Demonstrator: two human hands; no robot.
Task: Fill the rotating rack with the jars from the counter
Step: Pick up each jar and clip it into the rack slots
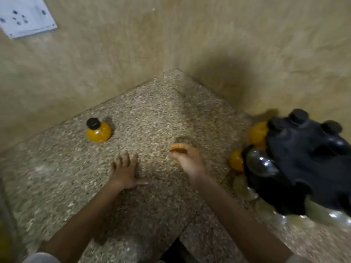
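Head view: speckled stone table (152, 114) fills a wall corner, seen from above. One jar (98, 130) with orange contents and a black cap stands upright on the table, alone, well to the left of the rack and near the left wall. The rack (303, 160) is black, sits at the right edge of frame against the right wall, and is blurred. Black caps (298, 115) show on top of the rack. Orange jars (258, 132) sit in the rack's left side, another orange one (236, 160) just below it; pale, clearish jars (245, 186) line the rack's lower edge. How each jar sits in its slot cannot be told through the blur.

Left hand (124, 172) lies flat, palm down, touching the table, fingers (123, 158) spread wide, holding nothing; it is between the lone jar and the rack, nearer the jar but apart from it. Right hand (185, 157) hovers left of the rack, apart from it, fingers curled in narrow; whether it holds anything small cannot be told. A white socket plate (26, 16) is on the wall, far upper left of the rack.
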